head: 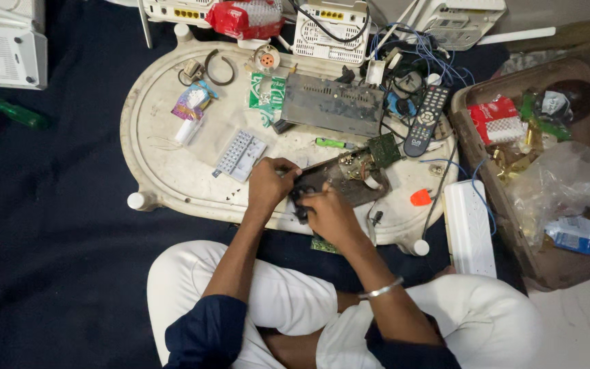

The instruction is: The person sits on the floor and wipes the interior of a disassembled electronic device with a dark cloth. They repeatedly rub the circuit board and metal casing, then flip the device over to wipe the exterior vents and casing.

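Note:
I sit cross-legged at a low oval white table (165, 171). My left hand (269, 183) grips the near left end of a dark open device case with a circuit board (346, 179) lying on the table. My right hand (329, 215), with a metal bangle on the wrist, presses against the same case from the near side; a small dark part sits between the two hands, too small to make out. A green circuit board (384, 149) rests at the case's far right end.
On the table: a grey metal box (332, 104), a black remote (427, 119), a white key panel (240, 155), a green marker (331, 143), tangled wires (411, 65). A white power strip (469, 229) and a brown case of clutter (548, 171) lie right. White routers (5, 48) and a green screwdriver (15, 111) left.

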